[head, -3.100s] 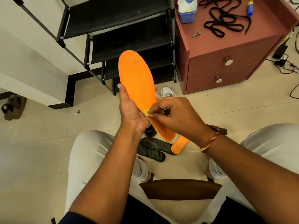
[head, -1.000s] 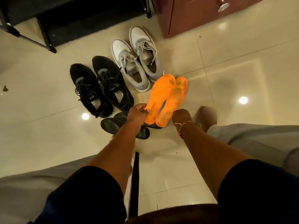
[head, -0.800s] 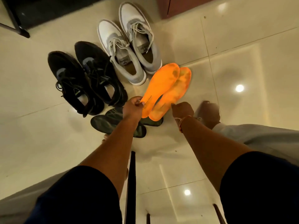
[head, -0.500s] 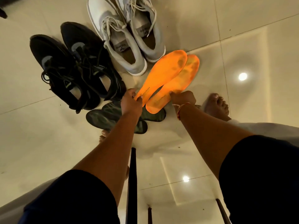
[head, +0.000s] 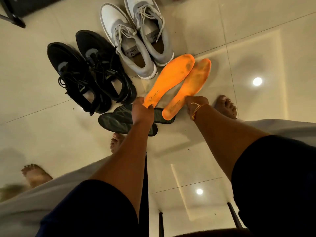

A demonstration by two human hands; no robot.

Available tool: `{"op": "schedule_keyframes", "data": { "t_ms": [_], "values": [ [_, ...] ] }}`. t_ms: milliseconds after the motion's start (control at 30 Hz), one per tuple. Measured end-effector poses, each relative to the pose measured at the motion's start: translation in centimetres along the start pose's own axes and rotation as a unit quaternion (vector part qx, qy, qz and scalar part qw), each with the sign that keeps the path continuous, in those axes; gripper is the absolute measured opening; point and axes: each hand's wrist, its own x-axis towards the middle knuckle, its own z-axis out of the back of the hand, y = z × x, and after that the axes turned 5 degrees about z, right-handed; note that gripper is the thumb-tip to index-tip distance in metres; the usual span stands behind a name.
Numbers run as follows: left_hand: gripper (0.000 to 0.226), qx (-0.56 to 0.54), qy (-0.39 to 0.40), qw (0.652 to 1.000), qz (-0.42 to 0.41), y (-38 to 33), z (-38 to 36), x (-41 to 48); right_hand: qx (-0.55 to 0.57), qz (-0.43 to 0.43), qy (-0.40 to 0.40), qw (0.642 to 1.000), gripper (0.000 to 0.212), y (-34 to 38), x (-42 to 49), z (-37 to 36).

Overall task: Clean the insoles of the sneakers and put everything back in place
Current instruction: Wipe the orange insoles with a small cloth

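Note:
Two orange insoles lie side by side over the tiled floor. My left hand grips the heel of the left orange insole, whose toe is lifted. My right hand curls its fingers on the heel edge of the stained right orange insole. Two dark insoles lie under and beside my left hand. A pair of black sneakers stands to the left. A pair of white-grey sneakers stands behind the orange insoles.
A black rack foot shows at the top left. Dark chair legs run down between my arms. Bare feet rest on the floor at the right, centre and left.
The orange insole I was wiping at chest height has come down to the floor beside the second one. My right hand has moved onto the second insole's heel.

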Motion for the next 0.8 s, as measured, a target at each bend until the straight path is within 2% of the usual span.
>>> {"op": "schedule_keyframes", "data": {
  "t_ms": [67, 133, 200, 300, 400, 467, 500, 567, 700, 800],
  "values": [
    [0.031, -0.009, 0.007, 1.000, 0.005, -0.9, 1.0, -2.2, -0.061, 0.031, 0.012, 0.998, 0.021, 1.5, -3.4, 1.3],
    [0.034, -0.028, 0.021, 0.999, 0.003, -2.1, 1.9, -4.7, -0.193, 0.056, 0.024, 0.979, 0.019, 2.6, -6.4, 3.2],
    [0.039, -0.048, 0.035, 0.998, -0.007, -3.3, 3.1, -7.9, -0.257, 0.115, 0.012, 0.960, 0.032, 3.9, -9.6, 5.1],
    [0.051, -0.075, 0.047, 0.996, -0.027, -5.6, 5.4, -12.2, -0.300, 0.212, 0.007, 0.930, 0.033, 5.9, -15.2, 7.7],
    [0.055, -0.148, 0.037, 0.987, -0.052, -7.3, 8.5, -17.1, -0.161, 0.256, 0.043, 0.952, 0.021, 8.4, -21.1, 10.4],
    [0.049, -0.208, 0.050, 0.975, -0.053, -7.7, 10.5, -20.1, -0.058, 0.264, 0.072, 0.960, 0.007, 9.8, -25.3, 11.8],
    [0.043, -0.244, 0.067, 0.966, -0.047, -7.6, 11.5, -21.7, -0.022, 0.270, 0.083, 0.959, 0.019, 9.8, -27.5, 12.5],
    [0.032, -0.316, 0.112, 0.941, -0.040, -7.2, 13.5, -24.8, 0.062, 0.285, 0.115, 0.950, 0.027, 9.5, -30.5, 13.4],
    [0.013, -0.385, 0.171, 0.905, -0.067, -5.3, 16.4, -31.1, 0.082, 0.354, 0.170, 0.916, 0.026, 8.0, -36.8, 14.9],
    [0.017, -0.420, 0.230, 0.874, -0.085, -3.0, 18.1, -34.8, 0.085, 0.392, 0.195, 0.895, 0.027, 6.9, -40.4, 15.8]
  ]
}}
